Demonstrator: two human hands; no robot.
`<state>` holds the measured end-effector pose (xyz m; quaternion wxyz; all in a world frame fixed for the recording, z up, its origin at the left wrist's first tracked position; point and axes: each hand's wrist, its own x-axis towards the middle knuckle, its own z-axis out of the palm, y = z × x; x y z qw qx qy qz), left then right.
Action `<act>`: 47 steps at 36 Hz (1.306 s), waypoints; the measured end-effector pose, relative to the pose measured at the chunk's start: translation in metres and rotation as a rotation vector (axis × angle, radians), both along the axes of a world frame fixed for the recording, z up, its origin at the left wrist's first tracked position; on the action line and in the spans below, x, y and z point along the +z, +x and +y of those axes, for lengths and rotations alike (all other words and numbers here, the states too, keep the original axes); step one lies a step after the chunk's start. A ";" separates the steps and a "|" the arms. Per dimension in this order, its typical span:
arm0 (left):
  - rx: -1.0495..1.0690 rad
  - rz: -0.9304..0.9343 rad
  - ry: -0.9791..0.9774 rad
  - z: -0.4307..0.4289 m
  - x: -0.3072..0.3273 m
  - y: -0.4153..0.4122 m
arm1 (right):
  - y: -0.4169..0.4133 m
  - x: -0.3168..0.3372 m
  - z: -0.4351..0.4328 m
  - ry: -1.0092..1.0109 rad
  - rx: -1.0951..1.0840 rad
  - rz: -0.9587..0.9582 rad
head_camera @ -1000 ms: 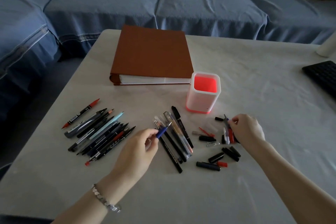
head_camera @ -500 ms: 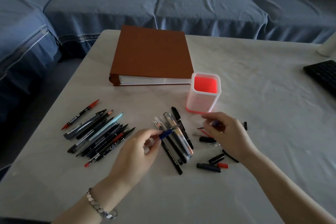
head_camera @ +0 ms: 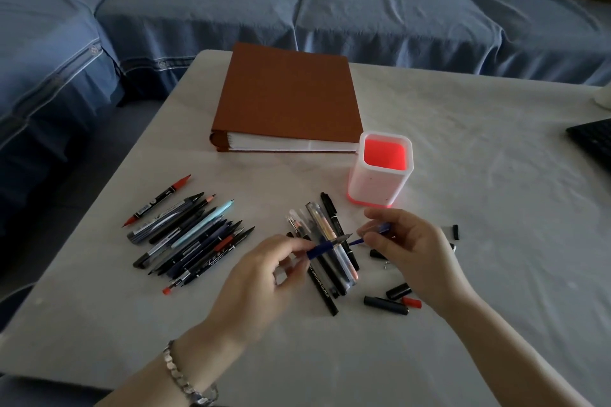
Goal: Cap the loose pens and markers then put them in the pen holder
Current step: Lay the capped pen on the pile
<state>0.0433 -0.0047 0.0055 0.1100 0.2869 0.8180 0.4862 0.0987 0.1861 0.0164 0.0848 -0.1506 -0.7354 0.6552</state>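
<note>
Step in hand: capping a single blue pen [head_camera: 325,244], judged from the two hands meeting tip to cap above the table [head_camera: 496,274].
Left hand: the left hand [head_camera: 261,287] pinches the blue pen's barrel between thumb and fingers, bare point aimed right, towards the other hand.
Right hand: the right hand [head_camera: 413,251] is closed on a small blue-and-clear cap [head_camera: 378,229], its open end facing the pen's point; cap and point are just apart, not yet joined.
Uncapped row: a fan of pens and markers [head_camera: 188,236] lies to the left on the table, tips bare.
Middle bundle: a second cluster of pens [head_camera: 325,241] lies under and behind the held pen; whether each is capped I cannot tell.
Loose caps: black and red caps [head_camera: 391,299] are scattered near the right hand, another black cap [head_camera: 455,231] further right.
Pen holder: the white pen holder [head_camera: 380,172] with its red interior stands upright beyond the hands, just beside the brown binder [head_camera: 287,96]; nothing is seen standing in it.
Next move calls for: lining cap mouth and point on one axis, pressing the two together until seated, then carrying the pen up and over the holder's rim and dropping it in.
Progress: early, by my judgement; nearly all the pens remain on the table.
</note>
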 end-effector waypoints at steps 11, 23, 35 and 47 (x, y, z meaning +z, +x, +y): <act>-0.089 0.071 0.019 0.001 0.002 -0.001 | 0.006 0.000 -0.011 0.195 0.095 -0.065; 0.003 -0.127 0.024 -0.001 0.003 -0.009 | 0.013 -0.006 -0.021 -0.012 -0.044 0.038; 0.007 -0.838 0.210 -0.003 0.010 -0.007 | 0.009 -0.011 -0.034 -0.109 0.018 0.090; 0.120 0.299 -0.381 -0.040 -0.039 -0.034 | -0.020 -0.032 -0.034 0.054 -0.064 -0.204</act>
